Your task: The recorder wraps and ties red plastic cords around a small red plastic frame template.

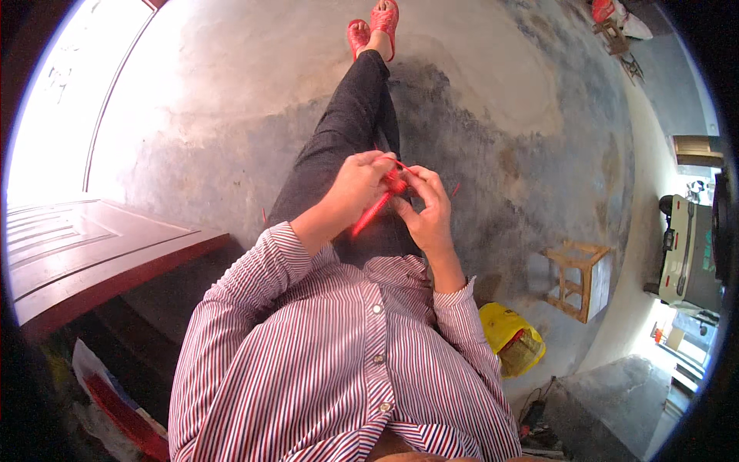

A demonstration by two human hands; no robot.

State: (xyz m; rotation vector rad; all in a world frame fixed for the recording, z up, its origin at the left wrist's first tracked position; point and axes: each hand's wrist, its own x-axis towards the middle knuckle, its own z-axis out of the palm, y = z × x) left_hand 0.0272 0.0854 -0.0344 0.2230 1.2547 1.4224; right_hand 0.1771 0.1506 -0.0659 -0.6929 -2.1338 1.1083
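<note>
My left hand and my right hand meet above my lap, over black trousers. Between them is a small piece of red knitting. A long red needle slants down to the left from my left hand. A second thin red needle pokes out at the top between the fingers, and its tip shows to the right of my right hand. Both hands are closed around the needles and the red work. Fingers hide most of the knitting. I wear a red and white striped shirt.
My legs stretch out on a stained concrete floor, feet in red sandals. A dark red wooden door lies at the left. A small wooden stool and a yellow bag stand at the right. A machine sits far right.
</note>
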